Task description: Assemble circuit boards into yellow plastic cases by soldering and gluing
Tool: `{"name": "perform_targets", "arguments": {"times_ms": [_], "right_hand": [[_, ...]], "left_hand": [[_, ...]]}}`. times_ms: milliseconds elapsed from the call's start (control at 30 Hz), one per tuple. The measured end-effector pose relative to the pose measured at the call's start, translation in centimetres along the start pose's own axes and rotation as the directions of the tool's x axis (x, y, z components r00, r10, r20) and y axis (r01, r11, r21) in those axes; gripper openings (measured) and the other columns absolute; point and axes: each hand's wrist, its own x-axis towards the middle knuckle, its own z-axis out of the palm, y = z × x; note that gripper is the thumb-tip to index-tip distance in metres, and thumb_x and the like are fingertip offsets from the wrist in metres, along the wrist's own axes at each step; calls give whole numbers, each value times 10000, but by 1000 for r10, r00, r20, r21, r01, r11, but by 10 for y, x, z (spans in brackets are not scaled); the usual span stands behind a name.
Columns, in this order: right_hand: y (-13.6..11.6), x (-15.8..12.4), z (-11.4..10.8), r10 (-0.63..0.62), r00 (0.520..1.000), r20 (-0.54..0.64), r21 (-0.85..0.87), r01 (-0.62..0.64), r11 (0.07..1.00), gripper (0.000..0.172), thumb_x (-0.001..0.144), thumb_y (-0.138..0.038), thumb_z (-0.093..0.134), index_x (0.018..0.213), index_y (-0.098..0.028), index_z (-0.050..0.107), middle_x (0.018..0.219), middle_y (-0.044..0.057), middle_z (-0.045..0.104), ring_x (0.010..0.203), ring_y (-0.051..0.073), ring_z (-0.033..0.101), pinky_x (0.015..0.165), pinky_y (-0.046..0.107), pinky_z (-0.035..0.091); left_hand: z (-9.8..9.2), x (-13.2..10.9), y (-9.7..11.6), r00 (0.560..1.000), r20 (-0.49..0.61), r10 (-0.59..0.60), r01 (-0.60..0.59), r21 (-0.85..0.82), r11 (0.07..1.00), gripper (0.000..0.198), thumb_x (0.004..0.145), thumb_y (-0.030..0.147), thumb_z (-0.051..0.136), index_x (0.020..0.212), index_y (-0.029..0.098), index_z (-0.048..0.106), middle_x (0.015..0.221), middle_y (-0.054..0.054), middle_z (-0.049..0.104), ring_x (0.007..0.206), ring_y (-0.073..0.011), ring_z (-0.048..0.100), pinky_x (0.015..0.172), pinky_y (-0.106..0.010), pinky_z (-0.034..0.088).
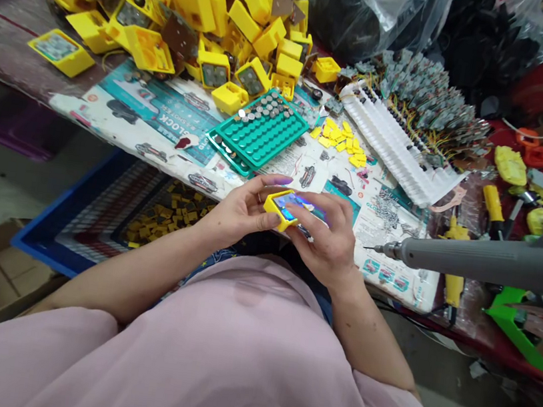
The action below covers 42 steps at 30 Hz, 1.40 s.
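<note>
Close to my body, above the table's front edge, I hold a small yellow plastic case (273,218) with a bluish lit face turned up. My left hand (246,208) is closed round its left side, thumb along the near edge. Fingers of my right hand (326,237) press on the case's face and right side, partly covering it. Just beyond my hands lies a green tray (265,136) with round pockets, some filled with coin-like silver discs (271,106). Small yellow pieces (340,139) are scattered right of the tray.
A heap of yellow cases (193,4) fills the back left. A white rack (396,140) and piled circuit boards (423,90) stand back right. A grey electric screwdriver (476,256) juts in from the right. Below left, a blue crate (60,228) holds yellow parts.
</note>
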Motion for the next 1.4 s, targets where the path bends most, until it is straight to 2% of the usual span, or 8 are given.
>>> {"name": "perform_targets", "arguments": {"times_ms": [133,300,600,900,1033,1200,1333,1400], "right_hand": [[1,0,0,34,998,-51,-9,-34,999,568,881,-333,701,1404,-267,488,1226,93,669,1129,235,610,975,403,496],[2,-2,-1,25,996,-89,-41,-29,999,467,856,-382,732,1290,-325,568,1201,53,685,1098,224,608,954,396,494],[3,-2,-1,-42,992,-122,-153,23,988,285,852,-369,740,1098,-320,604,1062,17,734,1039,222,625,914,392,522],[2,0,-1,2,995,-96,-128,-14,992,379,868,-379,722,1213,-322,575,1181,34,700,1093,224,601,964,402,492],[3,0,1,2,997,-76,-86,-9,996,305,861,-345,733,1139,-301,616,1161,33,706,1101,218,589,968,395,475],[4,3,2,37,996,-84,27,-35,999,306,851,-363,740,1125,-265,645,1117,53,720,1074,214,609,955,395,484],[9,5,1,91,996,6,233,-89,968,254,883,-437,691,1075,-271,693,1108,48,723,1024,183,657,906,358,518],[15,7,0,151,986,77,287,-167,943,265,908,-475,644,1062,-270,710,1099,48,732,1003,176,676,874,342,536]], "left_hand": [[-1,-2,2,999,22,35,-34,-28,999,651,695,350,886,1263,248,584,1232,-67,702,1050,-188,713,864,-236,581],[-3,-2,3,996,67,63,-60,-49,997,616,734,328,862,1275,273,572,1269,-67,694,1086,-196,712,870,-238,582],[-3,0,-2,999,13,40,-40,-1,999,658,709,406,872,1274,259,568,1232,-76,702,1030,-188,713,872,-260,576],[-2,1,3,1000,-2,17,-17,-37,999,662,682,371,892,1252,259,574,1189,-52,709,951,-151,716,793,-199,573],[-2,2,2,1000,-7,19,-19,-38,999,678,663,374,906,1244,249,581,1168,-56,715,969,-162,712,804,-206,574],[-3,2,3,998,50,31,-27,-78,997,533,720,348,874,1197,257,654,1077,-23,725,920,-138,704,794,-204,581],[-4,0,10,981,174,-85,113,-160,981,407,751,401,845,1103,233,730,985,-29,732,810,-146,705,675,-233,612],[-5,-1,13,979,148,-141,169,-201,965,377,737,381,857,1054,209,747,970,-34,740,804,-155,711,653,-238,620]]}}
